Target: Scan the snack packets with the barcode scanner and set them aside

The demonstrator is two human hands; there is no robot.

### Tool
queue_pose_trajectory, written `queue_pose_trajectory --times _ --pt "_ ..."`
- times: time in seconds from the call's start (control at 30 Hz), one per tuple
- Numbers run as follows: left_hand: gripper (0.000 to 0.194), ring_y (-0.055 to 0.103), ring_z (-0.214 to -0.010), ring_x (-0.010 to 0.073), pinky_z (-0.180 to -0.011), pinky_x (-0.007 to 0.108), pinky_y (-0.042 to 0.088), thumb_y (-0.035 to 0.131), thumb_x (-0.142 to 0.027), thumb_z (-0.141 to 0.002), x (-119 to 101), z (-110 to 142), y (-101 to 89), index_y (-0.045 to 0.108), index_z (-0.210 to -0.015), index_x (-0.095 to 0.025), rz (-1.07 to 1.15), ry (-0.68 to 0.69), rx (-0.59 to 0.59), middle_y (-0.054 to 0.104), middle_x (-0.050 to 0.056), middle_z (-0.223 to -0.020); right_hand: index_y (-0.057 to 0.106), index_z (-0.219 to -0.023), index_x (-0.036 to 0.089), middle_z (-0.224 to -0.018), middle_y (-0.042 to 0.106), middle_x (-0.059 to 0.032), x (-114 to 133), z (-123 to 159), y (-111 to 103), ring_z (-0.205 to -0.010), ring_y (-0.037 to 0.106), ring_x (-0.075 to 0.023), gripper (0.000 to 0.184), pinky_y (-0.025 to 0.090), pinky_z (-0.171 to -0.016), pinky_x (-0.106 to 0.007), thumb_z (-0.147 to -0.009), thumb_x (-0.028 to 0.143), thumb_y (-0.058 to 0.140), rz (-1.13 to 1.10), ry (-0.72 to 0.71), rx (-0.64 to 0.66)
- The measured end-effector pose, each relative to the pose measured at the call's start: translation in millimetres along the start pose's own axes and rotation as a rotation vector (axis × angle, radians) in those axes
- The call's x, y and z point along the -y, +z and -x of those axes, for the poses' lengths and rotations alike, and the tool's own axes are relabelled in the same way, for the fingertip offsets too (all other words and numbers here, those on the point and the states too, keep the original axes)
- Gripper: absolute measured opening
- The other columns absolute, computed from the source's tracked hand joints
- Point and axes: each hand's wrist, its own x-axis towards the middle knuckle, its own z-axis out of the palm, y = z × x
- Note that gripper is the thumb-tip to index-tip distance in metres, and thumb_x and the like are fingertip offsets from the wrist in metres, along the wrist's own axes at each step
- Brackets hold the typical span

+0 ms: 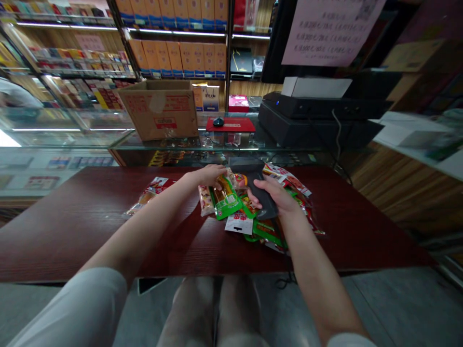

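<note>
My left hand (213, 174) is closed, its fingers curled on the top of a green snack packet (228, 205) with a clear window. A pale packet with dark specks (205, 202) lies right beside that one. My right hand (273, 193) is wrapped round a dark grey, flat-sided object (266, 202); its exact kind does not show. Beneath and around it spreads a pile of snack packets, among them a white-topped packet (239, 224), a green packet (267, 231) and a red-and-white packet (294, 180). The hands partly hide the pile.
Left on the dark red table (173, 250) lies another packet (148, 195). Behind is a glass counter with an open cardboard box (162, 111), a mouse (218, 122) on a red mat and black till equipment (307, 118). A black cord (285, 282) hangs over the front edge.
</note>
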Motion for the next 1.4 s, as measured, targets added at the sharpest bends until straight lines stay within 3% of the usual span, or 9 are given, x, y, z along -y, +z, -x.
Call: queue_pose_trajectory --times 0.17,0.3,0.37,0.47,0.57,0.67,0.83,0.97,1.4 --pt "0.033 0.063 -0.109 0.0267 -0.092 0.033 0.044 0.074 -0.036 -0.076 2 26 -36.3 0.068 -0.103 -0.018 -0.089 0.022 -0.161 0.07 0.01 -0.111 0.057 -0.107 0.014 -0.056 0.056 0.0028 2 2 -2 -0.042 0.045 -0.0092 0.037 0.031 -0.04 -0.021 -0.086 0.044 0.064 -0.035 -0.029 0.041" --pt "0.031 0.066 -0.096 0.0268 -0.083 0.033 0.046 0.077 -0.047 -0.073 10 57 -69.4 0.067 -0.08 -0.018 0.024 -0.218 -0.419 0.072 0.007 -0.091 0.056 -0.105 0.015 -0.056 0.055 0.0033 2 3 -1 -0.04 0.042 -0.0085 0.035 0.027 -0.039 -0.021 -0.088 0.045 0.062 -0.046 -0.08 0.064" --pt "0.033 0.067 -0.094 0.0269 -0.084 0.034 0.048 0.078 -0.048 -0.073 9 71 -76.1 0.066 -0.075 -0.017 0.296 -0.373 -0.618 0.071 0.006 -0.082 0.055 -0.103 0.016 -0.056 0.056 0.0033 1 2 0 -0.04 0.043 -0.0086 0.033 0.028 -0.04 -0.021 -0.088 0.044 0.063 -0.053 -0.089 0.066" --pt "0.03 0.069 -0.085 0.0237 -0.082 0.037 0.054 0.072 -0.043 -0.081 -2 85 -67.8 0.067 -0.085 -0.015 1.054 -0.492 -0.85 0.072 0.007 -0.081 0.055 -0.102 0.016 -0.056 0.057 0.0027 -1 0 3 -0.041 0.045 -0.0091 0.033 0.03 -0.04 -0.021 -0.086 0.043 0.065 -0.043 -0.079 0.046" --pt "0.019 0.071 -0.077 0.0198 -0.081 0.039 0.059 0.07 -0.027 -0.085 -17 93 -43.3 0.066 -0.096 -0.012 1.718 -0.484 -0.865 0.074 0.009 -0.087 0.055 -0.099 0.016 -0.055 0.057 0.0023 -2 0 7 -0.042 0.047 -0.0097 0.034 0.032 -0.04 -0.021 -0.083 0.044 0.067 0.015 -0.046 0.026" --pt "0.017 0.072 -0.078 0.017 -0.083 0.036 0.06 0.067 -0.009 -0.083 -27 97 -13.1 0.065 -0.1 -0.012 1.972 -0.464 -0.878 0.074 0.008 -0.089 0.054 -0.099 0.016 -0.055 0.057 0.0029 -1 0 12 -0.043 0.048 -0.0096 0.036 0.035 -0.04 -0.021 -0.083 0.045 0.068 0.084 0.005 0.019" --pt "0.042 0.072 -0.078 0.014 -0.089 0.037 0.059 0.065 0.001 -0.077 -30 97 28.5 0.063 -0.114 -0.018 2.026 -0.432 -1.026 0.074 0.001 -0.089 0.05 -0.108 0.019 -0.059 0.058 0.0054 -6 -2 19 -0.046 0.05 -0.0097 0.041 0.039 -0.041 -0.021 -0.083 0.042 0.072 0.152 0.014 0.022" --pt "0.051 0.072 -0.082 0.0162 -0.095 0.043 0.057 0.071 -0.003 -0.073 -26 96 44.2 0.061 -0.119 -0.023 1.976 -0.387 -1.017 0.073 0.0 -0.094 0.049 -0.109 0.02 -0.061 0.055 0.007 -15 -5 19 -0.047 0.049 -0.0082 0.039 0.039 -0.042 -0.02 -0.085 0.042 0.071 0.21 0.015 0.022" --pt "0.056 0.07 -0.09 0.0232 -0.089 0.042 0.056 0.071 -0.019 -0.066 -33 101 36.1 0.056 -0.121 -0.019 1.596 -0.433 -0.963 0.072 0.006 -0.099 0.05 -0.104 0.019 -0.064 0.055 0.006 -15 -6 23 -0.046 0.047 -0.0069 0.042 0.038 -0.04 -0.019 -0.083 0.047 0.073 0.25 0.018 0.035"
